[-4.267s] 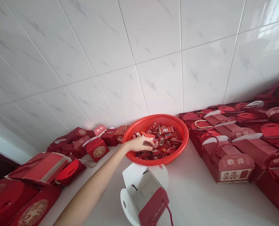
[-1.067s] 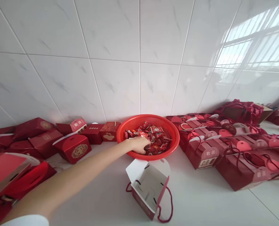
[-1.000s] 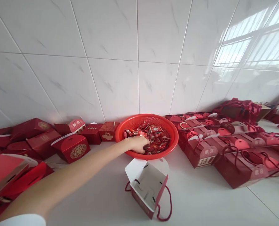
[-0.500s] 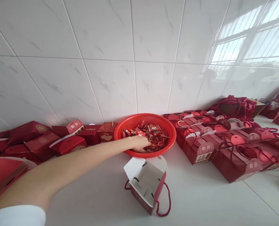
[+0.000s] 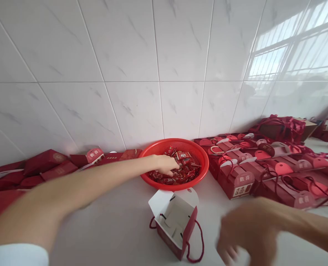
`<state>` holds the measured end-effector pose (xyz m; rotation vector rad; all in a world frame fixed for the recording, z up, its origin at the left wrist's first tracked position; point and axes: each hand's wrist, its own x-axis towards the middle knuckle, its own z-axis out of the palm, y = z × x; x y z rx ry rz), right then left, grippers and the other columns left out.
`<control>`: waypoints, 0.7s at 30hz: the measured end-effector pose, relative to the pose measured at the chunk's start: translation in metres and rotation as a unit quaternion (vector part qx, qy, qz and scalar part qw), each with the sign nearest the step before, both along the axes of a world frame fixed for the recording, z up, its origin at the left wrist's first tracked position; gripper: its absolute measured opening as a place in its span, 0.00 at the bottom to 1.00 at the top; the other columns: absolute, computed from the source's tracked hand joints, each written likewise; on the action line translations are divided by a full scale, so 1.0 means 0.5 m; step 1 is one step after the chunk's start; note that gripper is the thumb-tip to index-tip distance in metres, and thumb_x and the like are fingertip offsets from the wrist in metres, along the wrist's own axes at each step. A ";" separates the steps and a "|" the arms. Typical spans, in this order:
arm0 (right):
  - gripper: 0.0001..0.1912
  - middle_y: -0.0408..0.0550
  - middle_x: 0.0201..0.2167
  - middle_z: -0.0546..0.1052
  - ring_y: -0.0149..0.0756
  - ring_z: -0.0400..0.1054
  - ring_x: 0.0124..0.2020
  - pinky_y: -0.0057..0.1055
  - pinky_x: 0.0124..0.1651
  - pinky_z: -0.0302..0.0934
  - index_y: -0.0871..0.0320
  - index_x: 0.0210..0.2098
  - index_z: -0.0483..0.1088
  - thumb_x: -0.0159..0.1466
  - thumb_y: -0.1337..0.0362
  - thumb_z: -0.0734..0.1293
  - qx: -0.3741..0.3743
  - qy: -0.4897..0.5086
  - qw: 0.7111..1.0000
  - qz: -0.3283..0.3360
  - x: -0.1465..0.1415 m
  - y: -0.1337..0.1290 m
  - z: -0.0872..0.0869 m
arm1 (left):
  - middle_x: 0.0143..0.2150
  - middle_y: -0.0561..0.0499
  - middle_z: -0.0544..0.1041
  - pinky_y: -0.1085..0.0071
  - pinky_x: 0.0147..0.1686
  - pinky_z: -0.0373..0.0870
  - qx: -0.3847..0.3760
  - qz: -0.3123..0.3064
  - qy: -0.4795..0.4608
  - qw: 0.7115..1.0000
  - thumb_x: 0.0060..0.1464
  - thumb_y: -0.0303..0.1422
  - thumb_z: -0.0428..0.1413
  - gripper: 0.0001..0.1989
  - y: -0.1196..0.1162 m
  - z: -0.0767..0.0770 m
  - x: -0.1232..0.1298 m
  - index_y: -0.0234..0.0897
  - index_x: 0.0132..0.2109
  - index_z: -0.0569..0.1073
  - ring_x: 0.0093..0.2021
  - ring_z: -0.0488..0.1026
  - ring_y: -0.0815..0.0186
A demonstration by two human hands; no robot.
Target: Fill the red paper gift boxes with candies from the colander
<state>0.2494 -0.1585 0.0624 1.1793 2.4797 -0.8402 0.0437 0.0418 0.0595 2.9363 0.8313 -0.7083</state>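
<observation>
Candies in the red colander probably suit shallow scooping; left hand and right hand both bend their fingers partway, holds unclear.

Veined wall tiles with window reflection

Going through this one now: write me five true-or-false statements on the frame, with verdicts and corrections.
1. The left hand reaches into the red basket. True.
2. The right hand is holding the open box. False: it is apart from the box, off to its right.
3. Small wrapped packets lie in the basket. True.
4. The open box is heaped with packets. False: none show inside it.
5. Closed gift boxes stand to the right of the basket. True.
</observation>
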 end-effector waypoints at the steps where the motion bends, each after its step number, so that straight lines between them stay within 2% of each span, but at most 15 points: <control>1: 0.08 0.43 0.35 0.81 0.36 0.76 0.35 0.27 0.35 0.67 0.53 0.38 0.78 0.58 0.61 0.74 -0.023 0.028 0.999 0.023 -0.003 0.044 0.018 | 0.44 0.45 0.80 0.65 0.38 0.70 -0.006 0.023 -0.024 0.999 0.55 0.32 0.59 0.07 0.004 -0.018 -0.002 0.41 0.43 0.77 0.42 0.78 0.54; 3: 0.08 0.45 0.36 0.81 0.35 0.76 0.35 0.27 0.35 0.66 0.55 0.39 0.77 0.60 0.68 0.68 0.031 0.142 0.989 -0.010 -0.011 0.132 0.040 | 0.44 0.45 0.80 0.65 0.37 0.69 -0.020 0.055 -0.069 0.996 0.53 0.32 0.60 0.07 0.012 -0.048 -0.008 0.39 0.40 0.76 0.42 0.77 0.54; 5: 0.07 0.46 0.37 0.81 0.35 0.74 0.37 0.28 0.38 0.65 0.56 0.36 0.76 0.61 0.68 0.65 0.093 0.238 0.966 -0.047 -0.019 0.214 0.035 | 0.41 0.46 0.80 0.66 0.36 0.69 -0.030 0.069 -0.101 0.992 0.53 0.34 0.61 0.07 0.020 -0.066 -0.017 0.38 0.39 0.75 0.41 0.77 0.54; 8: 0.05 0.46 0.32 0.79 0.38 0.72 0.35 0.32 0.39 0.64 0.56 0.34 0.74 0.57 0.65 0.70 0.177 0.282 0.926 -0.175 -0.033 0.310 -0.017 | 0.37 0.49 0.80 0.68 0.36 0.68 -0.035 0.084 -0.138 0.986 0.55 0.39 0.59 0.09 0.032 -0.071 -0.036 0.38 0.39 0.75 0.40 0.77 0.56; 10: 0.09 0.45 0.29 0.77 0.39 0.70 0.32 0.32 0.36 0.61 0.56 0.31 0.74 0.50 0.66 0.74 0.193 0.283 0.911 -0.229 -0.046 0.351 -0.060 | 0.39 0.50 0.80 0.69 0.37 0.69 -0.051 0.112 -0.192 0.974 0.55 0.40 0.59 0.11 0.041 -0.072 -0.049 0.38 0.40 0.75 0.42 0.77 0.57; 13: 0.10 0.42 0.23 0.74 0.37 0.67 0.28 0.32 0.32 0.58 0.56 0.23 0.69 0.46 0.66 0.75 0.185 0.301 0.907 -0.230 -0.064 0.379 -0.107 | 0.41 0.50 0.81 0.68 0.40 0.70 -0.103 0.167 -0.303 0.933 0.51 0.42 0.63 0.14 0.054 -0.083 -0.063 0.38 0.41 0.75 0.45 0.77 0.56; 15: 0.11 0.41 0.21 0.72 0.36 0.66 0.27 0.31 0.32 0.58 0.56 0.20 0.66 0.49 0.64 0.74 0.179 0.322 0.902 -0.226 -0.069 0.381 -0.120 | 0.43 0.49 0.81 0.66 0.43 0.71 -0.139 0.180 -0.355 0.907 0.49 0.43 0.64 0.17 0.061 -0.095 -0.069 0.37 0.42 0.76 0.46 0.77 0.55; 17: 0.10 0.42 0.24 0.74 0.36 0.67 0.29 0.32 0.33 0.59 0.56 0.22 0.67 0.52 0.61 0.72 0.166 0.361 0.888 -0.230 -0.067 0.378 -0.122 | 0.47 0.47 0.81 0.64 0.47 0.72 -0.160 0.176 -0.388 0.890 0.50 0.42 0.63 0.20 0.066 -0.105 -0.072 0.37 0.47 0.76 0.49 0.77 0.54; 19: 0.11 0.43 0.26 0.75 0.36 0.68 0.30 0.32 0.33 0.60 0.57 0.26 0.68 0.53 0.57 0.71 0.135 0.425 0.857 -0.259 -0.062 0.374 -0.119 | 0.54 0.45 0.79 0.62 0.52 0.71 -0.156 0.178 -0.406 0.883 0.51 0.40 0.63 0.24 0.068 -0.109 -0.074 0.37 0.55 0.74 0.55 0.75 0.53; 21: 0.13 0.42 0.24 0.72 0.34 0.66 0.27 0.31 0.31 0.59 0.57 0.25 0.66 0.52 0.55 0.71 0.099 0.488 0.813 -0.301 -0.057 0.370 -0.115 | 0.61 0.43 0.75 0.60 0.57 0.69 -0.126 0.195 -0.408 0.883 0.52 0.38 0.63 0.29 0.070 -0.110 -0.075 0.38 0.60 0.70 0.61 0.71 0.51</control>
